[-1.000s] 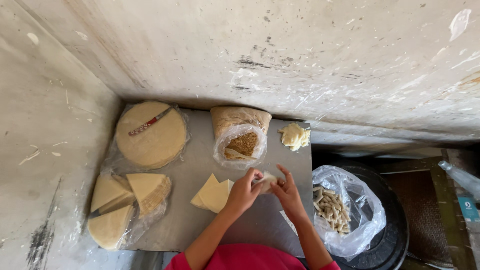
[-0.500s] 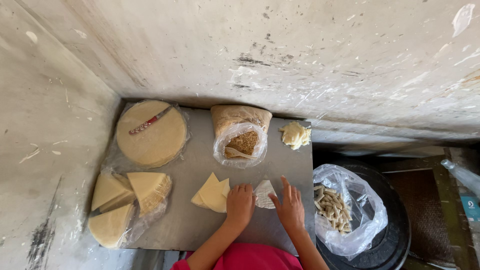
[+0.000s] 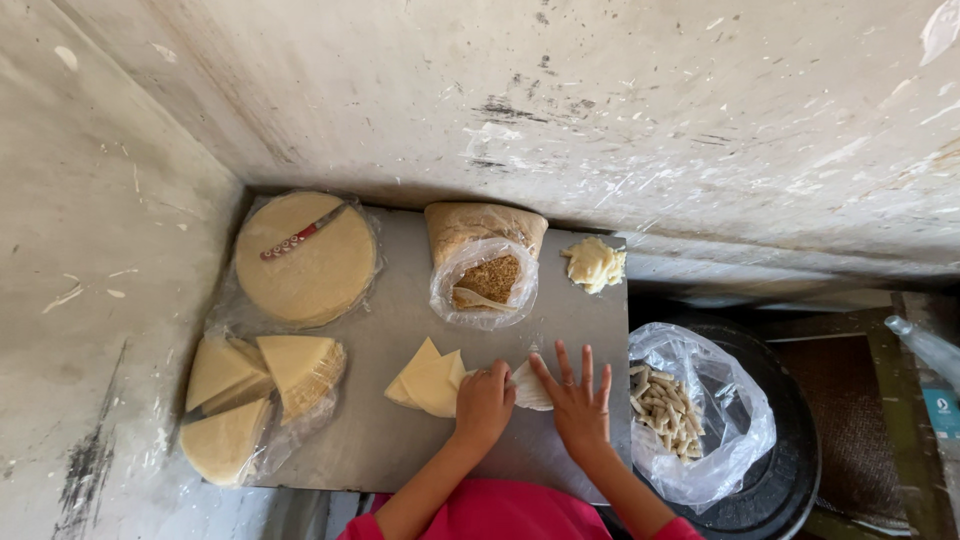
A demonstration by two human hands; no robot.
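Wrapper sheet (image 3: pixel 530 388), pale and thin, lies on the grey tabletop (image 3: pixel 400 450) between the two hands, pressed at both sides. Far left, quartered wrapper stacks (image 3: pixel 262 385) sit in clear plastic, with a round wrapper stack (image 3: pixel 305 260) behind them carrying a red-handled knife (image 3: pixel 300 232). Nearer the middle is a small pile of wedge-shaped wrappers (image 3: pixel 428 380), touching the left hand (image 3: pixel 484 402), whose fingers are curled down onto the sheet's edge. Behind stands a bag of brown filling (image 3: pixel 485 275) (a spoon rests in it). The right hand (image 3: pixel 578 400) lies flat, fingers spread on the sheet. A lump of dough (image 3: pixel 594 264) sits at the back corner. Rightmost, a plastic bag of finished rolls (image 3: pixel 668 405) rests in a dark round tub (image 3: pixel 800 460).
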